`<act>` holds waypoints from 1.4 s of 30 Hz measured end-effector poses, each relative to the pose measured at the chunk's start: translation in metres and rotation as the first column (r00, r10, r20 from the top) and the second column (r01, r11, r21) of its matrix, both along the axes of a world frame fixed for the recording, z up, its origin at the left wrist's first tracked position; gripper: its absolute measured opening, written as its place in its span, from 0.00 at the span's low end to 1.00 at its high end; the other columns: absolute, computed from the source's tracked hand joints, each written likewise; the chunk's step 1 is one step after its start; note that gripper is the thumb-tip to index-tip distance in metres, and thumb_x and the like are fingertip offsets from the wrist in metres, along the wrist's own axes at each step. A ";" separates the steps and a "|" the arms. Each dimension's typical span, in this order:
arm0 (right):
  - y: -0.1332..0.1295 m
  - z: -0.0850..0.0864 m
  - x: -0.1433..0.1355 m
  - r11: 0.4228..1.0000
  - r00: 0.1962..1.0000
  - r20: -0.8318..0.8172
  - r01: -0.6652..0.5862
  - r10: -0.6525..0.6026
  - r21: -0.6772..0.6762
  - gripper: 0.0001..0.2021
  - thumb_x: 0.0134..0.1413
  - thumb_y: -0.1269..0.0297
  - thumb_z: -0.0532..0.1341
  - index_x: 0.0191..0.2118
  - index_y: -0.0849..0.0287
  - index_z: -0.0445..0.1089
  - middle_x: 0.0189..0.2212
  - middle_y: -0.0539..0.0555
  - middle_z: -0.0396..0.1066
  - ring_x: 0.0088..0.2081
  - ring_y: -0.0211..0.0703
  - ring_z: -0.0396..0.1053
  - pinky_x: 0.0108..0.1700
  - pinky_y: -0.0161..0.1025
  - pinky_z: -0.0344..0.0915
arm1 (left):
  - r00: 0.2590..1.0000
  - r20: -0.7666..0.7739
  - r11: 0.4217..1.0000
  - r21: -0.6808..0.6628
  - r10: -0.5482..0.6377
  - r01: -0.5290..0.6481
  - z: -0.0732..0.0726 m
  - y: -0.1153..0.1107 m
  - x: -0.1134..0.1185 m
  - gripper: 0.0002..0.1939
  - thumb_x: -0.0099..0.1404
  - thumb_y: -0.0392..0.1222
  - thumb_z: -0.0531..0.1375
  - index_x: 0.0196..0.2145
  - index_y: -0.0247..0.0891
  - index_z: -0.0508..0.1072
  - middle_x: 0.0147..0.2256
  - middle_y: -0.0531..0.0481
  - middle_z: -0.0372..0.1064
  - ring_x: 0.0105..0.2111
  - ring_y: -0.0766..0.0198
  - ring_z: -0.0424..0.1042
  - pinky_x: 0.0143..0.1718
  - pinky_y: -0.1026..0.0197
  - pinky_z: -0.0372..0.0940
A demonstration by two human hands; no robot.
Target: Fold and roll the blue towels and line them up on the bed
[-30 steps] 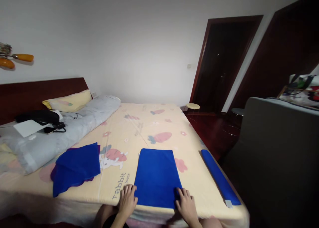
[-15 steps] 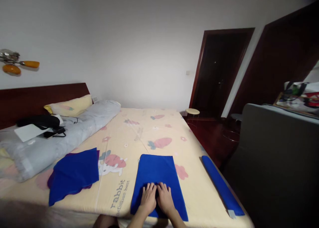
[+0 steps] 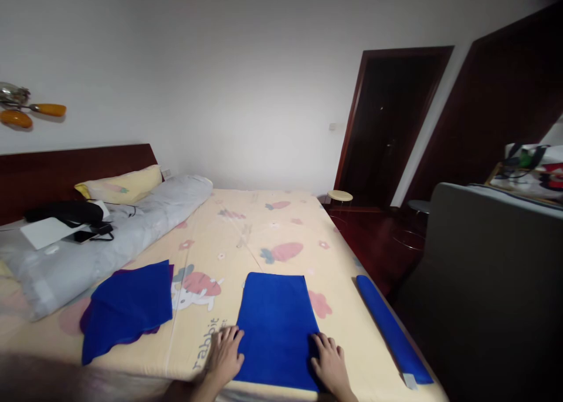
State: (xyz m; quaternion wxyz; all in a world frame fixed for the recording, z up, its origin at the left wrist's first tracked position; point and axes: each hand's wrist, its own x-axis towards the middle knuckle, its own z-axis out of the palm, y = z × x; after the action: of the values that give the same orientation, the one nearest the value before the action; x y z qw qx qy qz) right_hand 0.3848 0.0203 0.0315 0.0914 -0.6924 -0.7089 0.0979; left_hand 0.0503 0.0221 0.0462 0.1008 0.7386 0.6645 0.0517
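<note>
A blue cloth lies flat as a rough rectangle on the bed near its front edge. At its left edge rests my left hand, fingers spread and holding nothing. My right hand touches the cloth's right edge, its fingers also apart. Further left is a loose pile of blue cloth with purple cloth showing from beneath. A long, narrow blue folded cloth with a white tag lies along the bed's right edge.
The bed has a patterned cream sheet. Along its left side are a grey quilt, a pillow and a black bag. A round stool stands beyond the right side, and a grey panel at the right.
My hands have moved apart, from the middle of the blue cloth out to its left and right edges. The cloth's middle is now uncovered. The view has shifted slightly.
</note>
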 end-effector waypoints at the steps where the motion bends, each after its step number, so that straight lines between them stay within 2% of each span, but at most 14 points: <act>1: 0.003 0.003 -0.005 1.000 1.000 0.006 0.010 -0.010 0.005 0.27 0.48 0.63 0.51 0.57 0.56 0.63 0.59 0.59 0.63 0.57 0.55 0.59 0.57 0.52 0.53 | 1.000 0.004 1.000 -0.001 0.001 -0.001 0.003 0.002 0.002 0.30 0.54 0.40 0.50 0.56 0.47 0.64 0.61 0.49 0.59 0.62 0.55 0.52 0.62 0.47 0.42; 4: 0.018 0.016 -0.031 1.000 1.000 -0.009 -0.001 0.001 0.015 0.27 0.47 0.65 0.52 0.56 0.56 0.63 0.60 0.59 0.62 0.59 0.56 0.57 0.58 0.53 0.51 | 0.999 0.038 1.000 -0.025 -0.018 0.019 0.013 0.015 0.020 0.31 0.54 0.40 0.49 0.58 0.47 0.62 0.63 0.48 0.56 0.63 0.54 0.50 0.63 0.46 0.41; 7: 0.034 0.028 -0.069 0.997 0.996 -0.055 -0.075 0.073 -0.022 0.31 0.44 0.68 0.52 0.59 0.52 0.60 0.62 0.57 0.58 0.62 0.56 0.54 0.61 0.56 0.48 | 0.992 0.100 0.995 -0.057 -0.081 0.087 0.018 0.035 0.052 0.35 0.54 0.41 0.51 0.61 0.44 0.57 0.65 0.47 0.51 0.65 0.54 0.46 0.64 0.47 0.39; 10: 0.045 0.031 -0.102 0.987 0.986 -0.103 -0.138 0.129 -0.087 0.37 0.39 0.71 0.53 0.61 0.49 0.56 0.65 0.55 0.54 0.63 0.55 0.52 0.61 0.59 0.48 | 0.983 0.136 0.986 -0.086 -0.128 0.140 0.013 0.052 0.083 0.41 0.52 0.42 0.53 0.65 0.41 0.49 0.67 0.47 0.47 0.67 0.55 0.41 0.65 0.50 0.39; 12: 0.048 0.028 -0.109 0.980 0.983 -0.116 -0.159 0.145 -0.118 0.37 0.38 0.71 0.53 0.61 0.49 0.56 0.65 0.55 0.54 0.63 0.56 0.52 0.61 0.61 0.48 | 0.980 0.137 0.982 -0.106 -0.141 0.156 0.008 0.058 0.089 0.41 0.52 0.43 0.54 0.64 0.42 0.50 0.67 0.48 0.47 0.67 0.54 0.41 0.65 0.48 0.40; 15: 0.047 0.019 -0.089 0.981 0.981 -0.124 -0.161 0.147 -0.108 0.34 0.41 0.67 0.53 0.60 0.48 0.58 0.64 0.55 0.55 0.63 0.57 0.52 0.60 0.61 0.49 | 0.985 0.119 0.986 -0.096 -0.124 0.136 0.002 0.056 0.073 0.35 0.55 0.43 0.52 0.61 0.47 0.57 0.65 0.49 0.52 0.65 0.53 0.47 0.64 0.47 0.42; 18: 0.040 0.007 -0.046 0.991 0.984 -0.138 -0.118 0.109 -0.058 0.30 0.48 0.59 0.51 0.60 0.49 0.58 0.64 0.56 0.57 0.63 0.55 0.53 0.60 0.59 0.50 | 0.995 0.061 0.997 -0.022 -0.074 0.076 0.001 0.047 0.039 0.31 0.57 0.41 0.50 0.60 0.49 0.59 0.64 0.51 0.55 0.63 0.55 0.51 0.63 0.48 0.43; 21: 0.029 -0.008 -0.008 0.999 0.987 -0.155 -0.043 0.040 -0.015 0.28 0.54 0.51 0.48 0.60 0.49 0.58 0.63 0.55 0.58 0.62 0.55 0.54 0.59 0.58 0.52 | 0.998 0.018 0.998 0.010 -0.061 0.061 0.000 0.038 0.011 0.31 0.58 0.38 0.49 0.60 0.50 0.59 0.63 0.53 0.56 0.63 0.58 0.51 0.64 0.51 0.43; 23: 0.024 -0.013 0.002 1.000 0.988 -0.153 0.008 -0.008 0.001 0.27 0.54 0.52 0.47 0.60 0.49 0.58 0.63 0.55 0.58 0.62 0.54 0.54 0.59 0.57 0.52 | 0.998 0.007 0.998 0.011 -0.061 0.061 -0.001 0.035 0.003 0.32 0.57 0.37 0.49 0.60 0.50 0.59 0.63 0.54 0.56 0.64 0.60 0.50 0.64 0.51 0.42; 29: 0.038 0.003 -0.022 0.993 0.993 -0.035 0.115 -0.115 0.016 0.26 0.49 0.64 0.51 0.56 0.56 0.63 0.61 0.60 0.60 0.61 0.57 0.55 0.60 0.58 0.50 | 1.000 0.015 0.999 -0.031 -0.022 0.022 0.014 0.044 0.022 0.33 0.55 0.41 0.52 0.60 0.51 0.59 0.65 0.51 0.52 0.65 0.53 0.45 0.64 0.41 0.36; 33: 0.065 0.018 -0.060 1.000 0.998 -0.066 0.005 -0.004 0.010 0.33 0.44 0.76 0.47 0.60 0.56 0.58 0.63 0.58 0.58 0.63 0.50 0.54 0.62 0.53 0.48 | 0.993 0.083 0.994 -0.056 -0.084 0.089 0.027 0.067 0.057 0.40 0.52 0.40 0.53 0.63 0.56 0.51 0.68 0.55 0.41 0.68 0.54 0.36 0.64 0.43 0.39; 35: 0.076 0.020 -0.079 0.995 0.989 -0.110 -0.098 0.095 -0.022 0.36 0.42 0.77 0.46 0.61 0.53 0.56 0.65 0.55 0.54 0.64 0.47 0.52 0.64 0.52 0.47 | 0.987 0.114 0.987 -0.093 -0.117 0.128 0.025 0.080 0.076 0.41 0.52 0.41 0.53 0.64 0.54 0.49 0.69 0.55 0.38 0.68 0.53 0.32 0.65 0.41 0.38; 38: 0.087 0.018 -0.094 0.983 0.978 -0.134 -0.168 0.157 -0.071 0.36 0.42 0.75 0.48 0.61 0.48 0.56 0.65 0.52 0.54 0.65 0.47 0.51 0.63 0.55 0.46 | 0.983 0.131 0.981 -0.125 -0.130 0.147 0.011 0.094 0.091 0.38 0.54 0.44 0.52 0.63 0.51 0.52 0.68 0.53 0.44 0.68 0.52 0.35 0.65 0.37 0.34; 42: 0.088 0.009 -0.060 0.993 0.990 -0.109 -0.099 0.091 -0.068 0.30 0.46 0.68 0.50 0.59 0.47 0.60 0.63 0.53 0.58 0.64 0.52 0.53 0.61 0.59 0.48 | 0.985 0.111 0.987 -0.070 -0.134 0.142 -0.004 0.098 0.065 0.34 0.56 0.43 0.51 0.62 0.51 0.56 0.66 0.53 0.50 0.66 0.56 0.43 0.65 0.44 0.38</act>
State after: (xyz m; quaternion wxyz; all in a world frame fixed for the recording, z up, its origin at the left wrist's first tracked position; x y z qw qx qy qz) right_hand 0.3249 0.1082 0.0403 0.0988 -0.6544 -0.7313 0.1646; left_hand 0.1149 0.1201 0.0421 0.1678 0.7748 0.6068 0.0579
